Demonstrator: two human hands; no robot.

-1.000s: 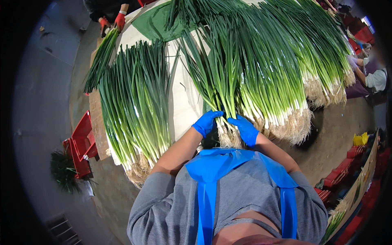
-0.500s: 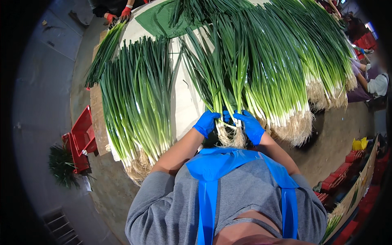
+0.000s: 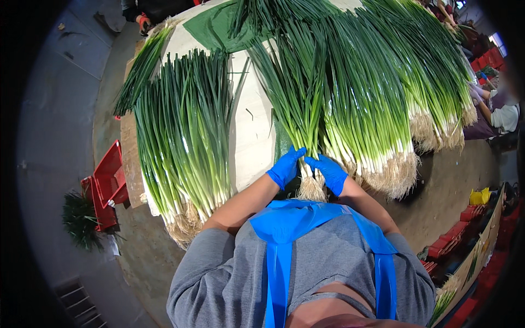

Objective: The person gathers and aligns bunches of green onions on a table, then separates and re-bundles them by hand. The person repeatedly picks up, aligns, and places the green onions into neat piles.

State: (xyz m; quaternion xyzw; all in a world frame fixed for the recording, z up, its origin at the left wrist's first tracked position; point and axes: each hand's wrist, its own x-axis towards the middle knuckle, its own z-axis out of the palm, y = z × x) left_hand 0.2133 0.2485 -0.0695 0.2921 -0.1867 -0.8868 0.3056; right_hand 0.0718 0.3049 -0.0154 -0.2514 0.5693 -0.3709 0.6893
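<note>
A bunch of green onions (image 3: pixel 298 101) lies in front of me, its leaves pointing away over the table. My left hand (image 3: pixel 286 167), in a blue glove, closes round the white stalks from the left, just above the roots. From the right, my blue-gloved right hand (image 3: pixel 330 174) presses its fingers on the same stalks. The pale roots (image 3: pixel 311 189) hang below both hands, close to my blue apron (image 3: pixel 317 216). Beside my right hand spreads a large pile of green onions (image 3: pixel 372 109), roots toward me. Another pile (image 3: pixel 183 131) rests to the left.
A green cloth (image 3: pixel 205 27) covers part of the pale table (image 3: pixel 250 142). Red crates (image 3: pixel 111 174) stand at the left near a leafy heap (image 3: pixel 82 220). Another person's gloved hand (image 3: pixel 143 23) shows at the far left; a seated person (image 3: pixel 504 115) is at the right.
The stalks were in two parts between my hands; now they are gathered into one narrow bunch. My hands came closer together. The other person's hands drew back from the onions at far left.
</note>
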